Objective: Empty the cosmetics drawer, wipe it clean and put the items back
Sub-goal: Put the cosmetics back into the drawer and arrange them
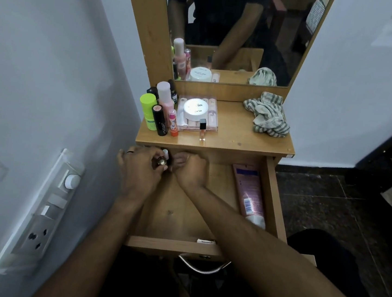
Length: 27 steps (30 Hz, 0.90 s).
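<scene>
At the drawer's back-left corner, the left hand grips small bottles; the right hand curls beside them, its hold unclear. Crowded fingers could topple or drop one.

The open drawer is being occupied by a pink tube — lying right of the right hand, along its right wall.

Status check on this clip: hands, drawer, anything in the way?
Left hand grips small bottles at drawer back-left; right hand curled beside them. Pink tube inside, right. Cloth on top. Nothing blocking.
</scene>
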Each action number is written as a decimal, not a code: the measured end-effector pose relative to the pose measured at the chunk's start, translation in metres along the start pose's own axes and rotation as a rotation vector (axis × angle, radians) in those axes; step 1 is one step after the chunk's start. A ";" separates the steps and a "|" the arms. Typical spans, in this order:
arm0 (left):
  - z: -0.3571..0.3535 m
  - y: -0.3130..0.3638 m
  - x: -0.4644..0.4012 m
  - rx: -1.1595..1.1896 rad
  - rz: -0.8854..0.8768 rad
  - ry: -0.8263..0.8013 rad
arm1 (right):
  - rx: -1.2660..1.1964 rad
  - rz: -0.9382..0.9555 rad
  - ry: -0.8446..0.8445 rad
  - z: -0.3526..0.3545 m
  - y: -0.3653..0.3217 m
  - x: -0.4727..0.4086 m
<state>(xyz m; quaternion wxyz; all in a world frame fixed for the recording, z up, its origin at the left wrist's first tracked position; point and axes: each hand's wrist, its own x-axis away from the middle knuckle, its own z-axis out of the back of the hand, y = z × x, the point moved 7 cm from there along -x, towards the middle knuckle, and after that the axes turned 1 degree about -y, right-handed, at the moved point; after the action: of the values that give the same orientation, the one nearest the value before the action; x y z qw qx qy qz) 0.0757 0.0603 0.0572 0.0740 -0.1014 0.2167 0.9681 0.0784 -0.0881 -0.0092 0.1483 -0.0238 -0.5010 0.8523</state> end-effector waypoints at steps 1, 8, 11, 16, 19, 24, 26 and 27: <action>-0.003 -0.001 -0.003 -0.025 0.006 -0.010 | 0.011 -0.019 -0.021 0.004 0.000 0.002; -0.012 0.001 -0.006 -0.024 -0.048 0.018 | 0.068 0.077 -0.140 0.047 -0.007 0.041; -0.014 -0.001 -0.007 -0.049 -0.059 0.026 | 0.061 0.150 -0.104 0.076 -0.017 0.057; -0.012 -0.001 -0.005 -0.038 -0.122 0.079 | 0.060 0.277 0.018 0.124 -0.046 0.067; -0.012 -0.001 -0.006 -0.021 -0.133 0.084 | 0.093 0.380 0.194 0.151 -0.070 0.060; -0.012 -0.001 -0.003 -0.011 -0.130 0.077 | 0.270 0.462 0.331 0.156 -0.098 0.031; -0.013 -0.001 -0.003 -0.009 -0.131 0.073 | 0.310 0.457 0.294 0.147 -0.102 0.019; -0.012 -0.002 -0.003 -0.011 -0.129 0.075 | 0.321 0.455 0.278 0.142 -0.103 0.014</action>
<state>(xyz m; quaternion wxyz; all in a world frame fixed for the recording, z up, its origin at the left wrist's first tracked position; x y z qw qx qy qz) 0.0811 0.0562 0.0462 0.1275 -0.1519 0.2071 0.9580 0.0622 -0.1579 0.1521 0.0226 -0.2279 -0.3169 0.9204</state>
